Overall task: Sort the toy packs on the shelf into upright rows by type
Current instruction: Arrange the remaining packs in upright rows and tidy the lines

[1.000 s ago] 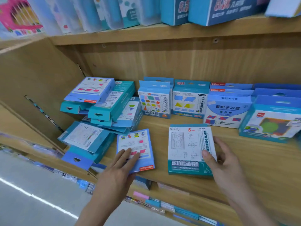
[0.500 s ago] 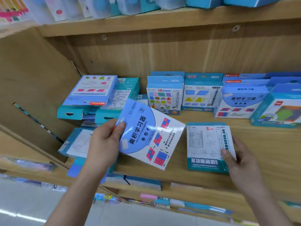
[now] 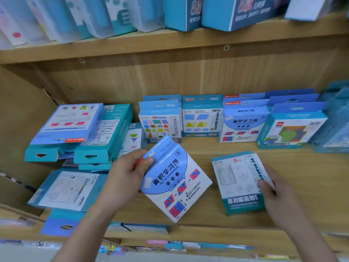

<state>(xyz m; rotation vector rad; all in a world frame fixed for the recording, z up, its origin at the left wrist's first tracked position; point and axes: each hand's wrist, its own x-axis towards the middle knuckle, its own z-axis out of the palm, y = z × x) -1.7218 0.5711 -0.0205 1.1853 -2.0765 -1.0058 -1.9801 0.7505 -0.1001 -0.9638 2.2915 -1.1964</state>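
You are in a shop, by the look of it a toy or stationery store: wooden display shelves [image 3: 306, 176] hold many copies of the same boxed toy packs [image 3: 243, 125] with hang-tabs, and more retail boxes [image 3: 234, 12] line the shelf above.

glossy cardboard packs [image 3: 176, 178] on matt wood-grain shelf [image 3: 311, 186].

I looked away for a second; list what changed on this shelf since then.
The left hand lifted the blue pack off the shelf front, turned its front up, and now grips it in the air. The right hand stays on the white-and-teal pack, lying flat as before. Upright rows and the left pile are unchanged.
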